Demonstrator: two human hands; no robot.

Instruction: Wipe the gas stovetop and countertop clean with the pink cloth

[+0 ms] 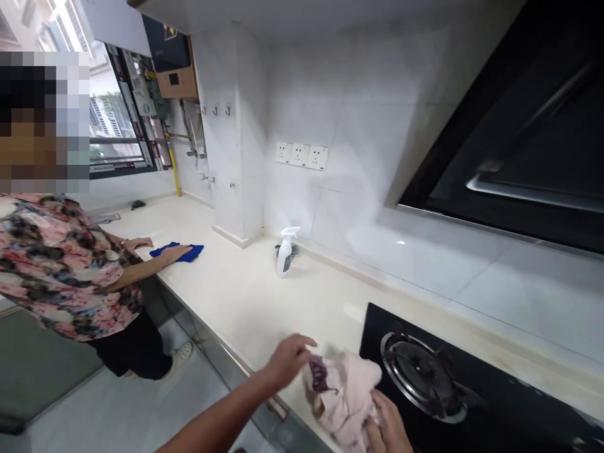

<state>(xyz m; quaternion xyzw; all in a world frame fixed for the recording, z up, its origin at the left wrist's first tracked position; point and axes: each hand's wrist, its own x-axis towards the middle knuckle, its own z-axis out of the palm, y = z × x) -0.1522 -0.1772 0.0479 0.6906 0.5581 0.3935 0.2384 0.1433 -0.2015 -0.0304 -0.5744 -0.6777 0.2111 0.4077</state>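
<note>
A bunched pale pink cloth (352,384) with a dark purple patch is held just over the counter's front edge, left of the stove. My right hand (389,421) is closed around its lower right side. At the cloth's upper left edge is my left hand (289,363), with bent fingers pinching near the purple patch; its exact hold is partly hidden. Farther back on the counter stands a white spray bottle (284,255), upright and apart from both hands, with a dark crumpled thing behind it.
A black gas stove (491,402) lies to the right under a dark range hood (519,145). At left, another person in a flowered shirt (61,270) presses a blue cloth (191,253) on the cream countertop (236,283). A wall column (240,138) juts out behind the counter.
</note>
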